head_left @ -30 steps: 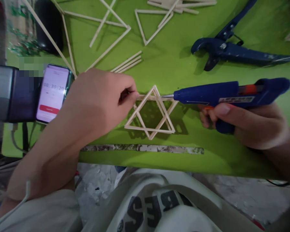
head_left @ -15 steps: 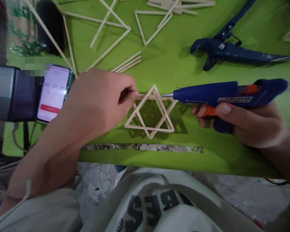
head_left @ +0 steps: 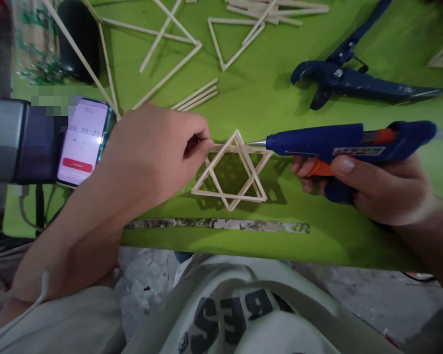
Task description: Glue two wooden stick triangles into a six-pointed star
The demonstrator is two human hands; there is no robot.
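Note:
A six-pointed star frame [head_left: 225, 195] made of thin wooden sticks is in the middle of the green table. My left hand [head_left: 162, 150] pinches the star's upper left corner between thumb and fingertips; that corner is mostly hidden by the fingers. In my right hand [head_left: 384, 191] is a blue glue gun [head_left: 313, 139], with my fingers around its handle and orange trigger. Its metal nozzle points left and meets the upper right part of the star, near where sticks cross. Whether glue is coming out is too small to tell.
Blue cutters [head_left: 335, 81] lie at the upper right. Behind the star are three loose sticks [head_left: 197, 97], a stick triangle [head_left: 216, 44] and larger stick frames [head_left: 170, 69]. A phone [head_left: 83, 142] showing a timer is at left. A flat worn strip [head_left: 243, 224] lies along the front edge.
Very little differs. The glue gun's nozzle has shifted slightly right and stays at the star, while the left hand keeps its pinch. The whole view has drifted a little.

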